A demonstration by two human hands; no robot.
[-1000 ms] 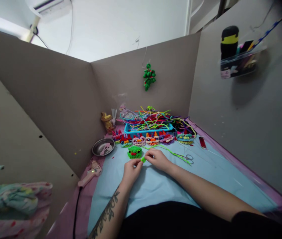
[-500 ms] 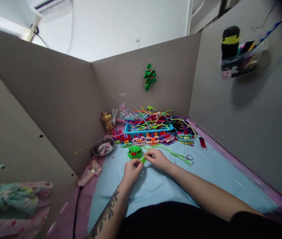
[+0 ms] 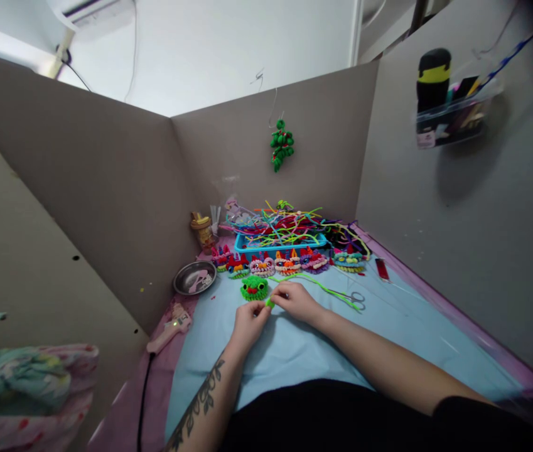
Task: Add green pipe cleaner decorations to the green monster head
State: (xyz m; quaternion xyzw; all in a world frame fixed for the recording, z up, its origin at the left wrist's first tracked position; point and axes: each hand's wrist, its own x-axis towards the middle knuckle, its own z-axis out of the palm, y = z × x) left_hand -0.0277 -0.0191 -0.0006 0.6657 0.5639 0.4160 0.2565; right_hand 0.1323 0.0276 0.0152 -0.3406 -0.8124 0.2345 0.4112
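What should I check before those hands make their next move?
1. Small green piece held: ok, pinched by the left hand's fingertips.
2. Right hand at the piece: ok, fingertips meet it.
3. Green eyed figure within reach: ok, just beyond the hands on the blue cloth.
4. Scissors clear of the long green strand: cannot tell, they overlap in view.
5. Pink glue gun cool: cannot tell.

Green piece: partly covered by left hand and right hand, its form too small to tell. Cloth bundle: cut off at left edge. Black cord: cut off at bottom edge. Blue tray: floor hidden under coloured stems. Wall box: contents blurred. Metal bowl: white bits within, too small to identify.
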